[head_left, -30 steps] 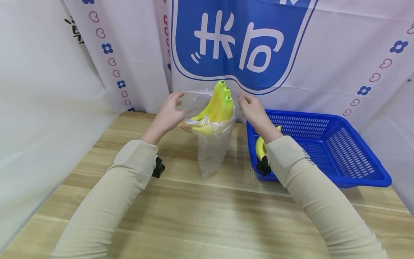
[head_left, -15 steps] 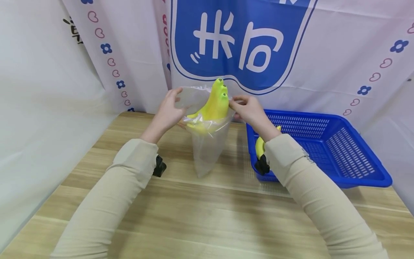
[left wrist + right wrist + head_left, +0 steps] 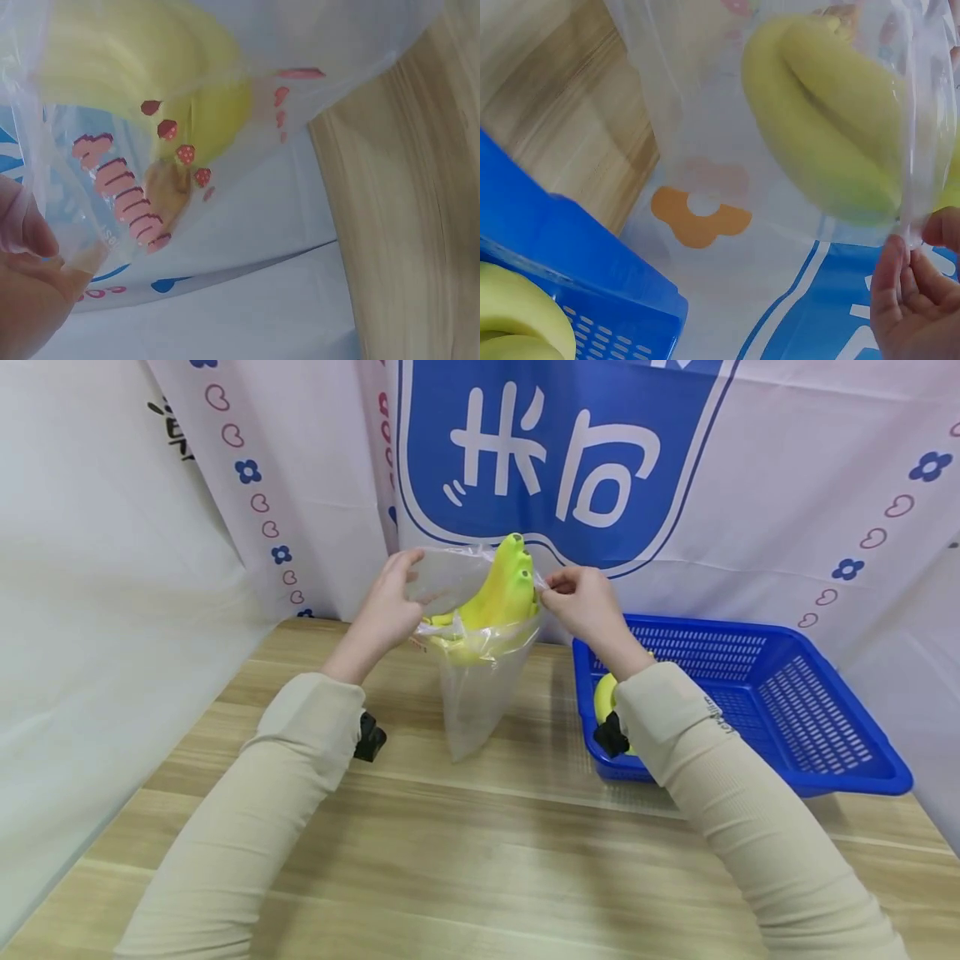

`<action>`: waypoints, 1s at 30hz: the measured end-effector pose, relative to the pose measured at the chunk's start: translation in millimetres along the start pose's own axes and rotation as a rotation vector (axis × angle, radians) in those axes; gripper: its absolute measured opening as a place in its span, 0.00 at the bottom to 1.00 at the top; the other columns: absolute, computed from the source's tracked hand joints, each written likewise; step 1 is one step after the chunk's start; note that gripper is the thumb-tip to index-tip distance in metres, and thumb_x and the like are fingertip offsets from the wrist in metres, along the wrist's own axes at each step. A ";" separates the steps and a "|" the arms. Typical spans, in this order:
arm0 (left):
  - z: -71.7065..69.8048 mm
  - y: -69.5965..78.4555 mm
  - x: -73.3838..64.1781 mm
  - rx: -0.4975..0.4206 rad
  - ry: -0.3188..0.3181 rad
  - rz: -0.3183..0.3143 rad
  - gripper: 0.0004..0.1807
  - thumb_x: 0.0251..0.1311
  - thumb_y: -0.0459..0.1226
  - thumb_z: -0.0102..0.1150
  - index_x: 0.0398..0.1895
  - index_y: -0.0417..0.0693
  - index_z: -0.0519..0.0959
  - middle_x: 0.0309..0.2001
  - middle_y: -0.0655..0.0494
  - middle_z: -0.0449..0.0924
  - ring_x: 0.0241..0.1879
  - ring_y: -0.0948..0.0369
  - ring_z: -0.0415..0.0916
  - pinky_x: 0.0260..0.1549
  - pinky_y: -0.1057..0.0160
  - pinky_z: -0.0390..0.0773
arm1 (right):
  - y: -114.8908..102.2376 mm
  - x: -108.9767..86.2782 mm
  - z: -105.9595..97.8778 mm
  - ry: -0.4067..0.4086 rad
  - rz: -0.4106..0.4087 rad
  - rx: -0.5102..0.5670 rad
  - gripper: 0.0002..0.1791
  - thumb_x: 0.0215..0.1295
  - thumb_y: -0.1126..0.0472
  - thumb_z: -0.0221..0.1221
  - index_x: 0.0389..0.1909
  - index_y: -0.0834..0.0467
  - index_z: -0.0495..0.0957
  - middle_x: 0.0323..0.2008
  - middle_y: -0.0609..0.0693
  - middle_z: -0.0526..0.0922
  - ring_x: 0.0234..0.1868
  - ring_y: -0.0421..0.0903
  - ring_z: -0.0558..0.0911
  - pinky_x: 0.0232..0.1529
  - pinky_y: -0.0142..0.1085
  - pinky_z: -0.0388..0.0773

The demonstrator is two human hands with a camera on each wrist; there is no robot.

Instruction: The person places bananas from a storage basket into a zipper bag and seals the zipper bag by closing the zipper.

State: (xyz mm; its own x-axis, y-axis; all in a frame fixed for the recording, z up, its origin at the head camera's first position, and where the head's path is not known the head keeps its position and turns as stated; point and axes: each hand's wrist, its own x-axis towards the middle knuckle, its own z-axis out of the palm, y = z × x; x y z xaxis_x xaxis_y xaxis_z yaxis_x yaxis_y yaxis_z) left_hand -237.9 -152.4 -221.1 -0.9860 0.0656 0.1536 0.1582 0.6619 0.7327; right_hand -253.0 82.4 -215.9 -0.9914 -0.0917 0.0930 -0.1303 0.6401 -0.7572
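A bunch of yellow bananas [image 3: 501,589] sits in the mouth of a clear plastic bag [image 3: 478,706], its greenish ends poking above the rim. The left hand [image 3: 384,608] holds the left side of the bag's mouth, thumb and fingers at the edge. Across from it, the right hand [image 3: 588,603] pinches the right side of the rim between thumb and fingertips, close beside the bananas. Seen from the right wrist, two bananas [image 3: 810,112] show through the film. Pink and red prints mark the bag [image 3: 247,180] in the left wrist view.
A blue plastic basket [image 3: 840,672] stands on the right of the wooden table [image 3: 480,860]. More bananas [image 3: 604,697] lie at its left side, partly hidden by the right forearm. A printed cloth [image 3: 750,527] hangs behind the table.
The right hand, earlier apart from the bag, has come to its rim and taken hold of it. Both hands and the bag have risen slightly, and the bag's bottom has shifted left.
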 end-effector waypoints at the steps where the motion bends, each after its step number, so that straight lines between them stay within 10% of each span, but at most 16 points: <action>1: -0.1 1.0 0.0 -0.003 0.002 0.003 0.44 0.49 0.18 0.42 0.75 0.44 0.49 0.76 0.51 0.49 0.72 0.49 0.54 0.69 0.48 0.62 | -0.7 0.5 0.2 0.001 0.003 0.019 0.17 0.69 0.59 0.53 0.53 0.64 0.77 0.50 0.60 0.80 0.46 0.50 0.76 0.52 0.40 0.79; 15: 1.6 14.7 2.9 -0.052 0.050 0.033 0.46 0.46 0.17 0.40 0.74 0.43 0.50 0.75 0.50 0.49 0.72 0.49 0.54 0.65 0.52 0.68 | -19.8 2.5 -6.6 0.008 0.077 0.421 0.19 0.71 0.56 0.50 0.60 0.56 0.67 0.34 0.45 0.73 0.37 0.40 0.74 0.49 0.33 0.78; 23: -3.4 12.8 1.9 -0.049 0.186 0.036 0.40 0.46 0.15 0.38 0.69 0.39 0.62 0.71 0.47 0.61 0.67 0.49 0.64 0.58 0.55 0.74 | -17.0 0.3 -15.3 0.060 0.016 0.080 0.16 0.63 0.60 0.57 0.52 0.58 0.74 0.34 0.50 0.79 0.31 0.41 0.78 0.38 0.29 0.78; 27: -9.5 13.5 0.1 0.037 0.126 0.043 0.39 0.47 0.14 0.37 0.68 0.38 0.64 0.70 0.42 0.60 0.67 0.47 0.63 0.65 0.53 0.68 | -13.3 -1.1 -19.7 0.120 -0.054 -0.067 0.15 0.64 0.57 0.58 0.48 0.60 0.81 0.42 0.57 0.84 0.36 0.45 0.79 0.37 0.31 0.79; 30: -16.7 15.8 -1.1 0.083 0.042 0.024 0.39 0.49 0.14 0.36 0.69 0.41 0.63 0.70 0.42 0.61 0.68 0.47 0.62 0.51 0.63 0.77 | -10.8 -1.7 -23.3 0.112 -0.074 -0.083 0.16 0.66 0.56 0.57 0.47 0.62 0.82 0.45 0.59 0.85 0.38 0.48 0.80 0.39 0.31 0.81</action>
State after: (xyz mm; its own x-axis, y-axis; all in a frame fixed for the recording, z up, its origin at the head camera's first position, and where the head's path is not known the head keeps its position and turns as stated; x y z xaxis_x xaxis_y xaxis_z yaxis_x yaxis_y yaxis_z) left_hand -233.5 -154.6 -198.7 -0.9786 0.0519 0.1990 0.1747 0.7202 0.6714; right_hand -250.2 93.3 -192.9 -0.9733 -0.0584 0.2221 -0.1992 0.6958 -0.6901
